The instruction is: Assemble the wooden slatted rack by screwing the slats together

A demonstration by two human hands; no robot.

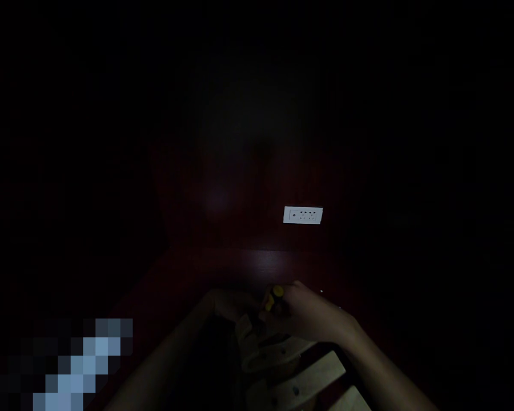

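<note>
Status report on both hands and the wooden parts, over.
Right hand: grip on yellow-and-black handle. Left hand: by wooden parts, grip unclear. No obstruction visible; deep shadow around.

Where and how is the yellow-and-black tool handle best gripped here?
Probably around the sides of the yellow-and-black tool handle, coming from the right, as the right hand does. Its yellow end faces up toward the camera, leaving the sides for fingers to wrap, while the left hand and a wooden piece lie to the left. Its lower end is too dark to make out.

No lettering seems legible; too dark.
</note>
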